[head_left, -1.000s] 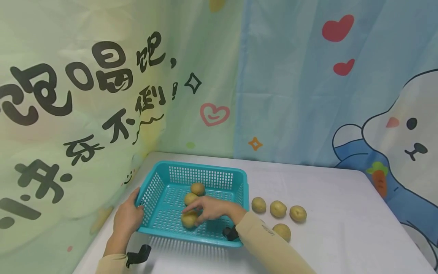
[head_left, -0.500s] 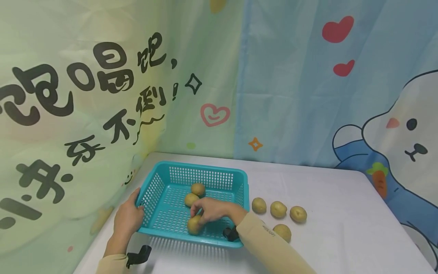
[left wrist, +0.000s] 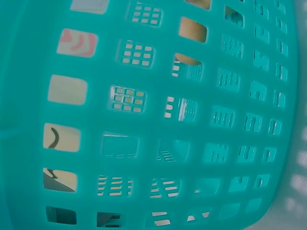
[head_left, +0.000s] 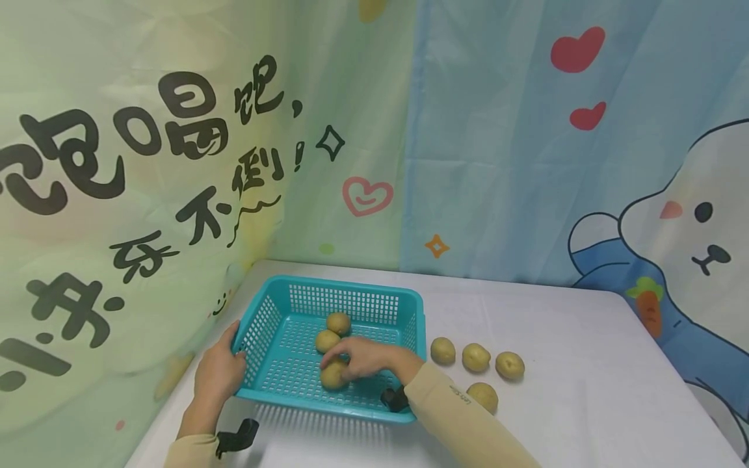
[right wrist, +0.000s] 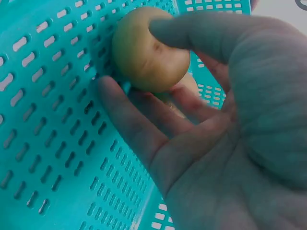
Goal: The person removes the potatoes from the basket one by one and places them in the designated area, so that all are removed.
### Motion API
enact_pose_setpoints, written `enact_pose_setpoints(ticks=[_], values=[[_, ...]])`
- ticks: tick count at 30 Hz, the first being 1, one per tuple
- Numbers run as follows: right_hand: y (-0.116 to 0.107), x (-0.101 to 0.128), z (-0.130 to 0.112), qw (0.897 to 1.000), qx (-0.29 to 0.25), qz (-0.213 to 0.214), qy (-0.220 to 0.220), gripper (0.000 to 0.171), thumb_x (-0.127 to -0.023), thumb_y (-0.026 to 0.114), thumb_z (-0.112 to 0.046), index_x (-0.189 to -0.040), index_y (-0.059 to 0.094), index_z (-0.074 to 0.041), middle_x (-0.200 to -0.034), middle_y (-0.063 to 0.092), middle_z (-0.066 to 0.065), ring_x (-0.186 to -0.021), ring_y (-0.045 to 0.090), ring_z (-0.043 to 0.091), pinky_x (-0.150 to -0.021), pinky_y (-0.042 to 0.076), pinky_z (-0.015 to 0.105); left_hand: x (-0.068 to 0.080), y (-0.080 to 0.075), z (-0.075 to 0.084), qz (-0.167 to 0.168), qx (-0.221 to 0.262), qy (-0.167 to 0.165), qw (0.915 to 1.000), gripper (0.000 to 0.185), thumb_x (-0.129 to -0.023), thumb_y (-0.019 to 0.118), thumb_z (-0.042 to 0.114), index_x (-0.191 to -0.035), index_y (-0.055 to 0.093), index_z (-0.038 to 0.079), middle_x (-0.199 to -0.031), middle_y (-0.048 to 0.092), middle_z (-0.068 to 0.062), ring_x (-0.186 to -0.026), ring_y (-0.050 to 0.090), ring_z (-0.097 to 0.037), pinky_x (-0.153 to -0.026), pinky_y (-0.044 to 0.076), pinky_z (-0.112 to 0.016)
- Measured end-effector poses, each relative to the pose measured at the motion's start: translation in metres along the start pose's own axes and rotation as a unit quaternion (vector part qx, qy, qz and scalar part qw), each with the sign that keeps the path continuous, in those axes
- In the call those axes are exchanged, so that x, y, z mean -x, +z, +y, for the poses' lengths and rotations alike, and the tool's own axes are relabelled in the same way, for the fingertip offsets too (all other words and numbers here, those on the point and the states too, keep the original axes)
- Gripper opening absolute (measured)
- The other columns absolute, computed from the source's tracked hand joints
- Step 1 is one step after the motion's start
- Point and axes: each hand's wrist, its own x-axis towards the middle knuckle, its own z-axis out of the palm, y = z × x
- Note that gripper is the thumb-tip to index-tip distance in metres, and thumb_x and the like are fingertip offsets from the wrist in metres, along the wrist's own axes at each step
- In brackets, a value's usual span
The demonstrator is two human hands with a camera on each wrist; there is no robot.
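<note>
Backdrop: printed cloth hangs behind and to the left, green with black characters on one side, blue with hearts and a cartoon rabbit on the other.
Bench (head_left: 562, 364): white cover, carrying everything else.
Basket (head_left: 281, 305): teal, slotted, at the left of the bench, open side up; its wall fills the left wrist view (left wrist: 158, 120).
Left hand (head_left: 219, 370): grips the basket's near-left rim, fingers curled over the edge and thumb outside.
Right hand (head_left: 365, 359): reaches into the basket from the right; fingers (right wrist: 134, 120) are narrow, thumb over and fingertips under one potato.
Held potato (head_left: 334, 375): low against the basket floor near the front wall, pinched in the right hand; the right wrist view (right wrist: 148, 50) shows it resting at the slotted floor.
Basket potatoes: two more lie loose behind the hand, one (head_left: 326, 340) just beside it, another (head_left: 338, 322) nearer the far wall.
Bench potatoes: four lie right of the basket, three in a row (head_left: 443, 350) (head_left: 476, 357) (head_left: 510, 365) and one (head_left: 483, 396) in front.
Progress: three of seven potatoes are inside the basket, counting the held one; four are left outside, so roughly half appears done.
</note>
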Motion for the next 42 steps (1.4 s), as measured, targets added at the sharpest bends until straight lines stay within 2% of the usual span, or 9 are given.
enact_pose_setpoints(ticks=[3, 6, 12, 17, 22, 28, 33, 38, 42], values=[[0.0, 0.0, 0.0, 1.0, 0.002, -0.003, 0.001, 0.036, -0.077, 0.075, -0.005, -0.107, 0.07, -0.025, -0.112, 0.06, -0.013, -0.096, 0.05, 0.009, -0.082, 0.043, 0.025, 0.0, 0.0, 0.0, 0.0, -0.001, 0.0, 1.0, 0.061, -0.093, 0.051, 0.005, -0.15, 0.032, 0.0, -0.126, 0.052, -0.039, -0.076, 0.057, -0.033, -0.053, 0.039, -0.033], [0.001, -0.001, 0.001, 1.0, -0.007, -0.006, -0.001, 0.037, -0.076, 0.072, 0.001, -0.103, 0.071, -0.024, -0.109, 0.06, -0.014, -0.094, 0.05, 0.009, -0.08, 0.044, 0.025, 0.0, 0.001, -0.001, -0.001, -0.001, 0.0, 1.0, 0.061, -0.093, 0.051, 0.005, -0.15, 0.032, 0.0, -0.126, 0.053, -0.039, -0.075, 0.057, -0.032, -0.053, 0.038, -0.033], [0.001, -0.002, 0.002, 1.0, 0.01, -0.009, -0.021, 0.053, -0.076, 0.067, 0.008, -0.119, 0.071, -0.021, -0.127, 0.062, -0.012, -0.112, 0.049, 0.004, -0.095, 0.041, 0.024, 0.0, 0.001, -0.002, -0.001, 0.0, 0.001, 1.0, 0.061, -0.093, 0.051, 0.005, -0.15, 0.032, 0.001, -0.124, 0.053, -0.039, -0.072, 0.056, -0.031, -0.052, 0.037, -0.033], [0.002, -0.003, 0.001, 1.0, 0.02, -0.016, -0.002, 0.055, -0.077, 0.073, 0.003, -0.125, 0.068, -0.024, -0.132, 0.057, -0.01, -0.115, 0.049, 0.005, -0.095, 0.041, 0.026, -0.001, 0.0, -0.003, -0.001, -0.002, 0.002, 1.0, 0.061, -0.093, 0.051, 0.005, -0.15, 0.031, 0.001, -0.125, 0.053, -0.039, -0.071, 0.056, -0.031, -0.052, 0.038, -0.034], [0.002, -0.002, 0.0, 0.999, 0.04, -0.011, 0.009, 0.053, -0.077, 0.078, -0.004, -0.125, 0.066, -0.024, -0.129, 0.059, -0.01, -0.113, 0.052, 0.007, -0.092, 0.043, 0.026, 0.001, -0.001, -0.001, -0.006, -0.001, -0.002, 1.0, 0.061, -0.093, 0.051, 0.005, -0.151, 0.031, 0.001, -0.127, 0.052, -0.039, -0.075, 0.057, -0.032, -0.054, 0.039, -0.034], [-0.001, 0.001, -0.001, 0.998, 0.057, 0.026, 0.01, 0.051, -0.076, 0.08, -0.007, -0.123, 0.065, -0.019, -0.12, 0.061, -0.01, -0.096, 0.053, 0.005, -0.081, 0.045, 0.023, 0.002, 0.0, 0.0, -0.008, 0.004, -0.005, 1.0, 0.061, -0.094, 0.051, 0.005, -0.151, 0.03, 0.001, -0.125, 0.053, -0.039, -0.071, 0.056, -0.03, -0.052, 0.037, -0.033], [-0.005, 0.003, -0.004, 0.995, 0.047, 0.079, -0.029, 0.051, -0.078, 0.078, -0.007, -0.126, 0.063, -0.014, -0.127, 0.058, -0.001, -0.1, 0.053, 0.011, -0.079, 0.046, 0.024, 0.003, 0.001, 0.0, -0.017, 0.006, -0.011, 0.9998, 0.061, -0.094, 0.051, 0.006, -0.151, 0.03, 0.002, -0.125, 0.053, -0.039, -0.068, 0.055, -0.028, -0.051, 0.037, -0.033], [-0.014, 0.008, -0.008, 0.988, 0.033, 0.151, -0.027, 0.049, -0.078, 0.08, -0.01, -0.124, 0.062, -0.013, -0.13, 0.058, 0.007, -0.104, 0.054, 0.018, -0.077, 0.047, 0.027, 0.002, 0.001, 0.0, -0.013, -0.001, -0.006, 0.9999, 0.062, -0.094, 0.051, 0.006, -0.151, 0.03, 0.002, -0.126, 0.052, -0.039, -0.069, 0.055, -0.029, -0.052, 0.037, -0.033], [-0.023, 0.015, -0.014, 0.986, -0.029, 0.164, -0.024, 0.052, -0.078, 0.08, -0.007, -0.127, 0.062, -0.01, -0.132, 0.059, 0.007, -0.105, 0.057, 0.02, -0.078, 0.05, 0.028, 0.0, 0.001, -0.001, -0.011, -0.006, -0.009, 0.9999, 0.062, -0.094, 0.051, 0.007, -0.152, 0.029, 0.003, -0.126, 0.052, -0.039, -0.067, 0.055, -0.028, -0.051, 0.037, -0.033]])
